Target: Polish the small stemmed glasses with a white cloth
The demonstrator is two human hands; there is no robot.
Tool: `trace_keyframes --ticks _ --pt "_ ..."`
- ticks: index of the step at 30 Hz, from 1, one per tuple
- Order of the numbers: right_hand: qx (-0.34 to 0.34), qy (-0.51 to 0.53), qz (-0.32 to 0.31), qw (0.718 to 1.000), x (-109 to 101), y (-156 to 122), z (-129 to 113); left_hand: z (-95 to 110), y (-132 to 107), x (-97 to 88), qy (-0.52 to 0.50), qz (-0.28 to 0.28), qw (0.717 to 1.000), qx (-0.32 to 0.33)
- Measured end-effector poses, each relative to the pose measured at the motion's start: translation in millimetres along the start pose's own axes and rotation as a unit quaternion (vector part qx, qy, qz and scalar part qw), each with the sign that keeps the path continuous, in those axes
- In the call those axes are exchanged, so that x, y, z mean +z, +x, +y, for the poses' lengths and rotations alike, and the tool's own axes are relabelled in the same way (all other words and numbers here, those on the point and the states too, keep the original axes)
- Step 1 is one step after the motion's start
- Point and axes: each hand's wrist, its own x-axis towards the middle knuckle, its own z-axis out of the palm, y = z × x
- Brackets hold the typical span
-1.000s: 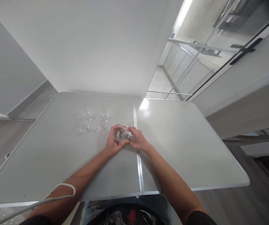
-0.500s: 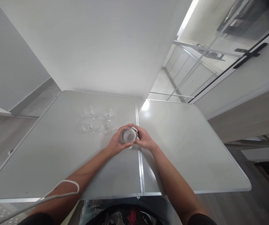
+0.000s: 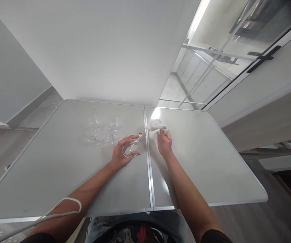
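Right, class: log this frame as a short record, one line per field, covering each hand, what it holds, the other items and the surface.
left hand: wrapped around a clear stemmed glass, glass tilted, foot pointing away from the person
right hand: pinching a white cloth, which lies on the table
other glasses: a cluster of clear stemmed glasses standing upright, beyond and to the left of the left hand
surface: grey folding table with a metal seam down the middle
hands: apart, one on each side of the seam

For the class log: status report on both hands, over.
Left hand grips stemmed glass, tilted. Right hand holds white cloth on table. Four glasses stand left.
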Motion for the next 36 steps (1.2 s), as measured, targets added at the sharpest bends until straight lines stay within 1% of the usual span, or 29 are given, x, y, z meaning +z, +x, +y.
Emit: trace_keyframes --ticks 3,4,5,6,9,13,15,17,19,21,23,26,30,31,33,36 --pt "0.048 -0.045 -0.119 0.991 4.5 -6.7 4.4 -2.4 -0.1 -0.8 0.001 0.002 1.000 0.025" --pt "0.062 -0.057 -0.148 0.985 7.0 -9.5 6.4 -3.9 -0.2 -1.2 0.001 0.001 1.000 0.030" --pt "0.071 -0.063 -0.163 0.982 9.6 -12.0 8.2 -5.4 -0.4 -1.5 0.002 0.000 0.999 0.034" --pt "0.075 -0.064 -0.164 0.981 12.1 -13.8 9.8 -6.7 -0.7 -1.5 0.001 0.000 0.999 0.037" --pt "0.069 -0.069 -0.134 0.986 15.7 -14.8 11.3 -8.4 -2.1 0.2 0.006 -0.008 0.999 0.035" --pt "0.043 -0.102 -0.078 0.991 12.4 -12.9 7.1 -5.9 -3.8 3.6 -0.016 -0.011 1.000 -0.006" --pt "0.035 -0.085 -0.063 0.994 10.6 -13.1 4.2 -4.0 -3.9 3.7 -0.032 -0.012 0.999 -0.022" --pt "0.055 -0.051 -0.085 0.994 9.7 -13.5 1.9 -2.9 -3.9 2.5 -0.024 -0.035 0.999 -0.032" --pt "0.087 -0.031 -0.117 0.989 9.5 -13.0 0.8 -2.9 -4.1 1.0 0.003 -0.070 0.997 -0.031" --pt "0.106 -0.048 -0.132 0.984 9.3 -11.4 1.2 -3.9 -4.5 -0.1 0.030 -0.085 0.996 -0.027" --pt "0.105 -0.095 -0.126 0.982 9.2 -9.4 2.5 -4.9 -4.7 -0.6 0.050 -0.082 0.995 -0.026" --pt "0.084 -0.158 -0.090 0.980 9.8 -7.6 3.8 -5.3 -3.7 -0.6 0.067 -0.069 0.995 -0.020" --pt "0.033 -0.177 -0.025 0.983 13.6 -9.9 2.1 -4.7 -1.8 -0.9 0.049 -0.051 0.997 -0.026" --pt "0.027 -0.170 -0.023 0.985 15.0 -10.9 1.9 -4.7 -1.7 -1.2 0.044 -0.052 0.997 -0.029" --pt "0.040 -0.137 -0.045 0.989 17.5 -12.5 2.5 -4.9 -2.2 -1.7 0.047 -0.066 0.996 -0.025" --pt "0.103 -0.074 -0.094 0.987 19.1 -12.7 6.5 -4.9 -3.5 -1.9 0.074 -0.099 0.992 -0.003"
